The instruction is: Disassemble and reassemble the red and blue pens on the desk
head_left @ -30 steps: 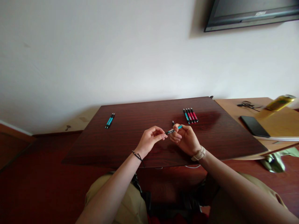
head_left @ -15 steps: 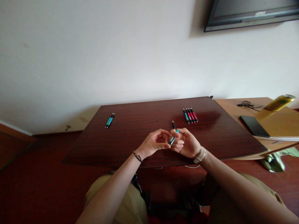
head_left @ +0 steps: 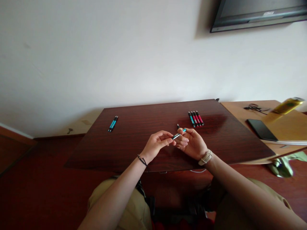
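Observation:
Both my hands meet above the middle of a dark wooden table [head_left: 134, 150]. My left hand [head_left: 157, 145] pinches the near end of a teal and black pen [head_left: 178, 135]. My right hand [head_left: 192, 143], with a pale watch at the wrist, is curled round the pen's far end. A small black pen part [head_left: 177, 126] lies on the table just behind my fingers. Several red and teal pens [head_left: 196, 118] lie in a row at the back right. Two teal pens [head_left: 113, 123] lie at the back left.
A lighter wooden desk [head_left: 283, 127] adjoins on the right, with a black phone [head_left: 262, 130], a yellow bottle [head_left: 287, 105] and a dark cable [head_left: 254, 107]. A screen [head_left: 259, 14] hangs on the white wall. My knees are under the table's near edge.
The pen was level, then dipped steeply between my hands, and now lies nearly level again. Both hands have risen slightly and shifted away from me.

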`<state>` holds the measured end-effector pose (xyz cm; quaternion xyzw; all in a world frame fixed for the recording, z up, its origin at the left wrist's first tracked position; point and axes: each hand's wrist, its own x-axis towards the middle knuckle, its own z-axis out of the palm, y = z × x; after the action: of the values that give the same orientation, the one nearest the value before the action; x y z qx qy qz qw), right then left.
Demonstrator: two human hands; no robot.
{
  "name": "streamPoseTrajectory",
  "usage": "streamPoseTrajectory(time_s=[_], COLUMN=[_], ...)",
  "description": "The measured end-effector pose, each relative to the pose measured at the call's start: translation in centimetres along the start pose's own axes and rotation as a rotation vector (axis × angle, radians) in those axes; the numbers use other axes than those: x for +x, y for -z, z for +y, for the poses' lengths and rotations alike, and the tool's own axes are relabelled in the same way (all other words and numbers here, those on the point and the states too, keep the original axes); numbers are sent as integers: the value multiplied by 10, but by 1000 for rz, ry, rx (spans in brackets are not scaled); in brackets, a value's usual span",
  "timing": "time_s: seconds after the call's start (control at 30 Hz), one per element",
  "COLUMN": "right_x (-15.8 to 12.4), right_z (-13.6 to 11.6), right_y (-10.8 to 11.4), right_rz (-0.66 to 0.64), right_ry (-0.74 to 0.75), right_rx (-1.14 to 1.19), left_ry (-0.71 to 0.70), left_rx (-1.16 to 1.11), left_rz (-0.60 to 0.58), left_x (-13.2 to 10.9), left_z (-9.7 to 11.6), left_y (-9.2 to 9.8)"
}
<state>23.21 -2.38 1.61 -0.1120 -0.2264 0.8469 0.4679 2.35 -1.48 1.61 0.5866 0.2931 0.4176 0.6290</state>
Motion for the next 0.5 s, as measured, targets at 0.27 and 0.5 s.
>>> streamPoseTrajectory(time_s=[0.27,0.5], right_x=[2,4], right_z=[3,3], right_y=[5,3], right_rz=[56,126], right_ry=[-9,56], right_rx=[26,-161], left_ry=[41,79], left_rx=[-71,-69], left_rz=[4,30], left_x=[0,-2], left_z=[-4,-7], left_y=[-2,-2])
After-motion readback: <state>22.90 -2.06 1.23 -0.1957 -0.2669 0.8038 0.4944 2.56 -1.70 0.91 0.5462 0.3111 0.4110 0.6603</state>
